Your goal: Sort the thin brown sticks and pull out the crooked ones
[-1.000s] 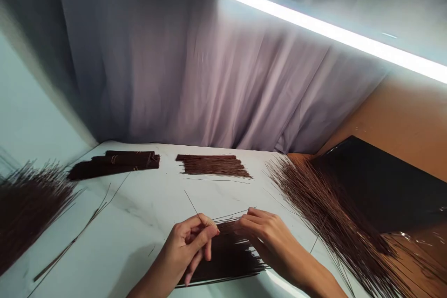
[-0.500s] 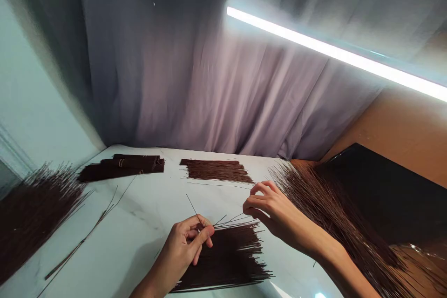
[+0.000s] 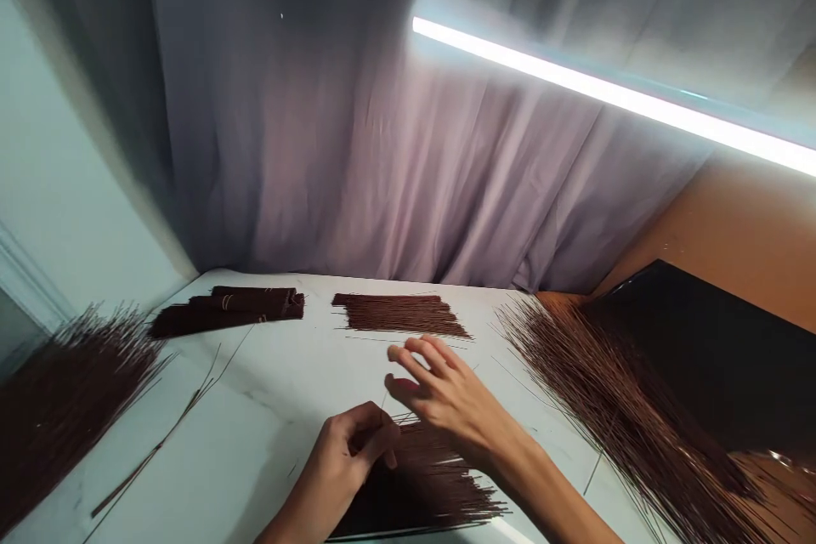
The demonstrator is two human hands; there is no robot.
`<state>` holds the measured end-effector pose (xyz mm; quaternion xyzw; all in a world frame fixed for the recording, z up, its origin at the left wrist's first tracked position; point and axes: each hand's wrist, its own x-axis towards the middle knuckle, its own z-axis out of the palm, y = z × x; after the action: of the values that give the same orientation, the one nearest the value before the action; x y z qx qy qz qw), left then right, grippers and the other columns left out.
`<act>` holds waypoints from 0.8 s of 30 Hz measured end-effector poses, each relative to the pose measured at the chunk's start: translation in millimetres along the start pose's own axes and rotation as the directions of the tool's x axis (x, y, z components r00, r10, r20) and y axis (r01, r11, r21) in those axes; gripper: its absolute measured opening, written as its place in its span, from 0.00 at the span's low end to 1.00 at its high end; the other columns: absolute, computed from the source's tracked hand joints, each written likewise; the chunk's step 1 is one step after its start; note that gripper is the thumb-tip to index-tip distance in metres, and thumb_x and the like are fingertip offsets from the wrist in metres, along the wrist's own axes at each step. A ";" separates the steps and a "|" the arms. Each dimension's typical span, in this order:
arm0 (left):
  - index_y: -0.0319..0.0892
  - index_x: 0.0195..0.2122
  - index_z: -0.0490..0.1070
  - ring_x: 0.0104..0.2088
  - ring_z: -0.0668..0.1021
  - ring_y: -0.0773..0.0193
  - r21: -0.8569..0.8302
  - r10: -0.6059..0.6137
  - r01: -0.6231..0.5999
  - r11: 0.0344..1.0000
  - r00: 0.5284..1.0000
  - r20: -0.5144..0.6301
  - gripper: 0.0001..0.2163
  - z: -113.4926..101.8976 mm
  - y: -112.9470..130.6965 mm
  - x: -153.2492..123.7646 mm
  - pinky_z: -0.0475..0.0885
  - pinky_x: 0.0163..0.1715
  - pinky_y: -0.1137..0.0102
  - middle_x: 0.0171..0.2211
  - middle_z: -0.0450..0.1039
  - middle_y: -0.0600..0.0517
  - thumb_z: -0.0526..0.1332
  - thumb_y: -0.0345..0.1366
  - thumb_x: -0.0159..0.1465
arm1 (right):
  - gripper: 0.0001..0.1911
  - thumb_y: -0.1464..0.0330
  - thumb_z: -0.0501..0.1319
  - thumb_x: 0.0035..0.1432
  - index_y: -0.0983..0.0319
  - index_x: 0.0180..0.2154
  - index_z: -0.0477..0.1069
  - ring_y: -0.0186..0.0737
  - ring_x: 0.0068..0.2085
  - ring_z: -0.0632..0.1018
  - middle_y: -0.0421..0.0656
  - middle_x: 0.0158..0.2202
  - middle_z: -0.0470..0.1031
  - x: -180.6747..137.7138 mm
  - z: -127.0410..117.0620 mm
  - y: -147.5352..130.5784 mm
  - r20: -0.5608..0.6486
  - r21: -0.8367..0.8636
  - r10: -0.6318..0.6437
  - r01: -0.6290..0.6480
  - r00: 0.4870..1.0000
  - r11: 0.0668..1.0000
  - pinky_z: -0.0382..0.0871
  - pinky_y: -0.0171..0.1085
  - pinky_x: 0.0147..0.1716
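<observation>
A flat pile of thin dark brown sticks [image 3: 421, 489] lies on the white table [image 3: 268, 408] right in front of me. My left hand [image 3: 348, 463] rests at the pile's left end, fingers pinched shut on a few thin sticks whose tips poke up. Just above the same pile hovers my right hand [image 3: 439, 395], open with fingers spread and nothing in it, close to the left hand's fingertips.
A smaller flat batch of sticks [image 3: 399, 314] lies at the table's back, with tied bundles [image 3: 229, 310] to its left. Large loose heaps spread at the left [image 3: 57, 399] and right [image 3: 612, 408]. A few stray sticks [image 3: 166, 438] lie on the table. A grey curtain hangs behind.
My right hand has swung from the right-hand heap back leftward over the near pile and opened its fingers. The left hand stays pinched at the pile's end.
</observation>
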<state>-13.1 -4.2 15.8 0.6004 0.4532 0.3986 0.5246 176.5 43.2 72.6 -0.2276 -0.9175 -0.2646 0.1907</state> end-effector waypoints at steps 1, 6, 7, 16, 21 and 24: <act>0.41 0.28 0.72 0.28 0.72 0.65 -0.004 -0.004 0.004 1.000 1.000 -0.009 0.18 -0.6 1.0 0.1 0.64 0.29 0.73 0.25 0.73 0.54 0.61 0.49 0.68 | 0.03 0.68 0.63 0.67 0.60 0.41 0.75 0.47 0.51 0.71 0.46 0.52 0.75 -6.6 3.3 2.7 0.005 -0.001 0.041 -0.041 0.999 0.999 0.66 0.46 0.54; 0.41 0.32 0.72 0.24 0.69 0.67 -0.013 -0.070 0.070 0.997 0.997 -0.032 0.17 -0.2 -3.3 1.5 0.59 0.22 0.75 0.24 0.73 0.53 0.61 0.51 0.68 | 0.03 0.70 0.65 0.64 0.59 0.41 0.75 0.45 0.48 0.70 0.43 0.45 0.76 -35.4 14.8 4.2 0.047 0.089 0.172 -0.175 0.984 0.981 0.64 0.45 0.52; 0.41 0.32 0.72 0.24 0.69 0.67 -0.005 -0.069 0.069 0.998 0.997 -0.034 0.17 0.2 -5.7 2.0 0.58 0.22 0.75 0.24 0.73 0.53 0.61 0.51 0.68 | 0.03 0.71 0.66 0.64 0.59 0.41 0.75 0.45 0.48 0.70 0.43 0.44 0.75 -37.5 16.9 2.6 0.062 0.104 0.182 -0.188 0.981 0.977 0.63 0.45 0.51; 0.41 0.30 0.70 0.23 0.67 0.70 -0.002 -0.043 0.043 0.999 0.998 -0.055 0.18 -2.5 -12.4 2.8 0.56 0.21 0.76 0.25 0.73 0.54 0.61 0.50 0.69 | 0.16 0.61 0.61 0.68 0.54 0.56 0.72 0.48 0.47 0.71 0.47 0.47 0.73 -42.2 17.6 25.4 -0.009 0.318 0.495 -0.467 0.869 0.825 0.67 0.47 0.48; 0.41 0.31 0.70 0.22 0.64 0.71 -0.031 -0.037 0.035 0.999 0.996 -0.078 0.18 -1.4 -1.8 -2.0 0.58 0.21 0.76 0.26 0.74 0.53 0.61 0.51 0.69 | 0.28 0.45 0.57 0.64 0.62 0.49 0.72 0.43 0.34 0.73 0.46 0.37 0.74 -54.0 1.6 44.2 0.205 0.567 0.869 -0.778 0.451 0.270 0.70 0.42 0.35; 0.41 0.32 0.71 0.22 0.63 0.72 -0.033 -0.034 0.031 0.999 0.994 -0.109 0.18 2.1 2.0 -5.8 0.59 0.22 0.76 0.27 0.73 0.53 0.61 0.51 0.69 | 0.29 0.43 0.59 0.61 0.64 0.41 0.74 0.35 0.25 0.68 0.39 0.27 0.70 -49.0 -2.8 34.2 0.509 0.700 0.748 -0.710 0.427 -0.071 0.66 0.37 0.27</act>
<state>-12.4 -10.5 17.4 0.5620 0.4845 0.4293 0.5148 235.2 52.0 65.4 -0.5459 -0.6318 0.3757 0.4022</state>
